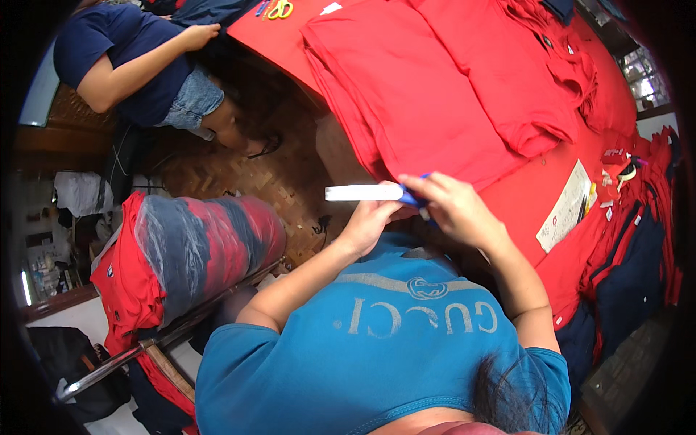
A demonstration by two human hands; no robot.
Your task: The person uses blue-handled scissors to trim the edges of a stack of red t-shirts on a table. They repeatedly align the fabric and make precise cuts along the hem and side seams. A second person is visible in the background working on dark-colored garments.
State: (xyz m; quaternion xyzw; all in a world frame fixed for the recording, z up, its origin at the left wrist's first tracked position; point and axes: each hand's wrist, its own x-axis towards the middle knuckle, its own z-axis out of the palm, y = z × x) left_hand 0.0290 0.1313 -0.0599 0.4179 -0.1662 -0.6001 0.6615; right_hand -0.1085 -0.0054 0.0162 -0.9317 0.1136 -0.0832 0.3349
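Observation:
In front of my chest, both hands meet at a thin white bar (362, 193) with a blue part (415, 198) at its right end; I cannot make out its exact kind. My right hand (460, 210) is closed around the blue part, fingers curled over the top. My left hand (371, 223) pinches from below, where the white and blue join, its fingertips partly hidden. Just beyond my hands, folded red garments (420, 94) lie piled on the red-covered table (268, 32).
A person in navy (119, 61) stands at far left, a hand on dark cloth. Yellow-handled scissors (280, 9) lie at the table's far edge. Left of me is a plastic-wrapped bundle of garments (210, 246). On the right are a paper sheet (565, 210) and hanging navy garments (629, 264).

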